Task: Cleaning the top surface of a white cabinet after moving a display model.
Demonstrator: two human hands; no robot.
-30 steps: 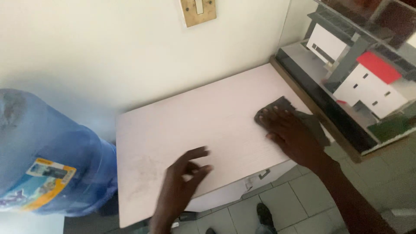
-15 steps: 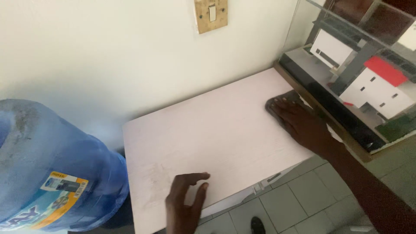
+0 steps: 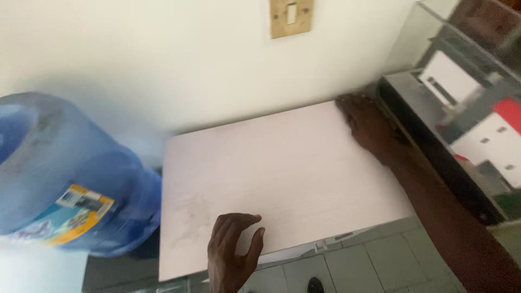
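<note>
The right hand (image 3: 368, 126) lies flat at the far right corner of the pale desk (image 3: 282, 179), fingers stretched toward the wall and pressed down on a dark cloth (image 3: 344, 100), of which only a blurred edge shows past the fingertips at the corner of the top. The hand is spread rather than clenched, palm down, and its forearm runs back along the right edge of the desk toward the lower right of the view. The left hand (image 3: 230, 252) rests at the near edge of the desk, open and holding nothing, fingers loosely spread on the surface, the thumb pointing right. A faint smudged patch marks the desk top just left of this hand. A large blue water bottle (image 3: 65, 173) with a coloured label stands close beside the left end of the desk. Just right of the desk sits an architectural model (image 3: 477, 125) of white buildings with a red roof under a clear cover. A brass-coloured wall switch (image 3: 291, 16) is on the white wall above.
</note>
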